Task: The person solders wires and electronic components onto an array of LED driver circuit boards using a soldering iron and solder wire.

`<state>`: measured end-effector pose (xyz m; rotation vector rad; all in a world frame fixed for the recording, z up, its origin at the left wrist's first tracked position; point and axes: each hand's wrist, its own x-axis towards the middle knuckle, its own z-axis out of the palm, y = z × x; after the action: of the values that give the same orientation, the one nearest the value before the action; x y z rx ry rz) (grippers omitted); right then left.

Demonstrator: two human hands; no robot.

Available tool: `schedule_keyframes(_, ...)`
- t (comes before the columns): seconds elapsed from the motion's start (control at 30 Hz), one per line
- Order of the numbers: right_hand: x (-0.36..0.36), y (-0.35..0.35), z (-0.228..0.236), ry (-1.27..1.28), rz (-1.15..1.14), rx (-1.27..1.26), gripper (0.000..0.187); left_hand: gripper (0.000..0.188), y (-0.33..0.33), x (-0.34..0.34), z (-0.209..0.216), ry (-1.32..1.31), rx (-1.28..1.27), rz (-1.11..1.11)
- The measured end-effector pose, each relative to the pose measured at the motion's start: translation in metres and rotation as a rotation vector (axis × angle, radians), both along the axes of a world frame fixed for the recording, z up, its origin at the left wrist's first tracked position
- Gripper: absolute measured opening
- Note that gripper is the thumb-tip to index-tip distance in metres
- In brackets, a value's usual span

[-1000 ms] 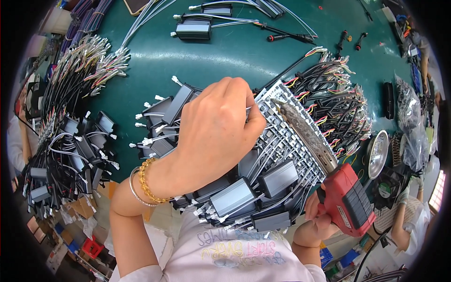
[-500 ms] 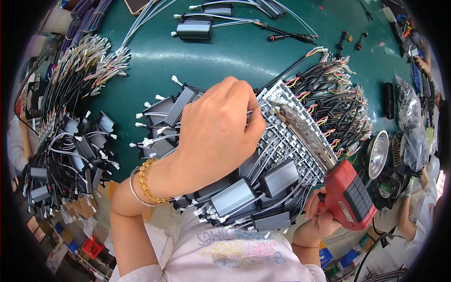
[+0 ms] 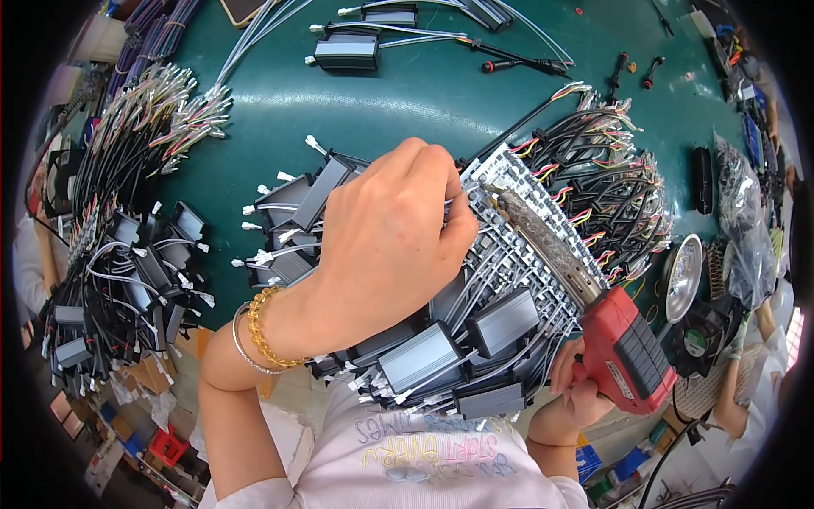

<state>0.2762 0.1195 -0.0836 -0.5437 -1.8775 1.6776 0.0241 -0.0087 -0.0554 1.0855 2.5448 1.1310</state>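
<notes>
My right hand (image 3: 583, 392) is wrapped round the grip of a red and black soldering gun (image 3: 623, 352). The gun's long, scorched metal barrel slants up and left over a white fixture board (image 3: 543, 199) packed with rows of small wire joints, its tip close to my left fingers. My left hand (image 3: 394, 233) is pinched closed over the upper left end of the board; whatever it grips is hidden behind the fingers. Grey box-shaped modules (image 3: 420, 356) with white-plugged leads lie around and below that hand. Black cables (image 3: 593, 182) with coloured ends line the board's right edge.
A heap of cables and modules (image 3: 140, 263) hangs over the table's left edge. More modules (image 3: 346, 53) lie at the back. To the right are a metal dish (image 3: 683, 278), a small fan (image 3: 702, 339) and a plastic bag (image 3: 739, 220). Other people are at both sides.
The soldering gun has shifted very slightly up and left with my right hand. My left hand stays pinched in nearly the same place.
</notes>
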Motion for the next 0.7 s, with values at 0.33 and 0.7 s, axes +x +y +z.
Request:
schedule_keyframes(0.33,-0.015,-0.009,0.025,-0.05,0.011,-0.066,0.075,0.012,0.002,0.0,-0.004,0.016,0.056,-0.001)
schedule_keyframes(0.7,-0.02,-0.013,0.026,-0.053,-0.03,-0.112,0.08,0.011,0.002,0.0,-0.002,0.044,0.052,0.005)
